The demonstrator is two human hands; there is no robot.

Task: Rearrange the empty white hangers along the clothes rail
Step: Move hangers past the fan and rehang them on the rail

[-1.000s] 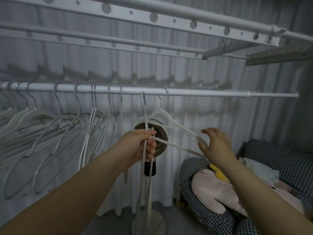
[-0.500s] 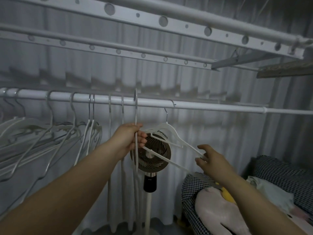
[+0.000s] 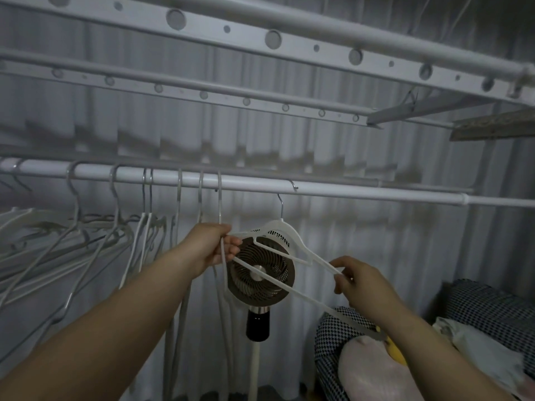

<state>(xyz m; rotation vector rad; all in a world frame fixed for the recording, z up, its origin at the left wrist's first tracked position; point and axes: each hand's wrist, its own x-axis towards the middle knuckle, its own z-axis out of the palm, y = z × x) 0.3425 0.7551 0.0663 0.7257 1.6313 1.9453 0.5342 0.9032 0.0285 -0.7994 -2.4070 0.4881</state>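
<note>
A white clothes rail [image 3: 333, 193] runs across the view. Several empty white hangers [image 3: 95, 227] hang bunched along its left part. My left hand [image 3: 212, 246] grips a thin white hanger [image 3: 219, 198] whose hook sits on the rail, seen edge-on. To its right a broad white plastic hanger [image 3: 282, 231] hangs by a metal hook, turned at an angle. My right hand [image 3: 363, 282] pinches the right shoulder end of this hanger, fingers curled round its arm.
A standing fan [image 3: 260, 273] on a white pole is behind the hangers. Perforated drying rack bars [image 3: 272, 39] run overhead. A checked cushion with a pink soft toy [image 3: 373, 369] lies at the lower right. Grey curtain fills the back.
The view has tilted up and closed in. My left hand slid its thin hanger left toward the bunch. My right hand went from touching the broad hanger's arm to pinching it.
</note>
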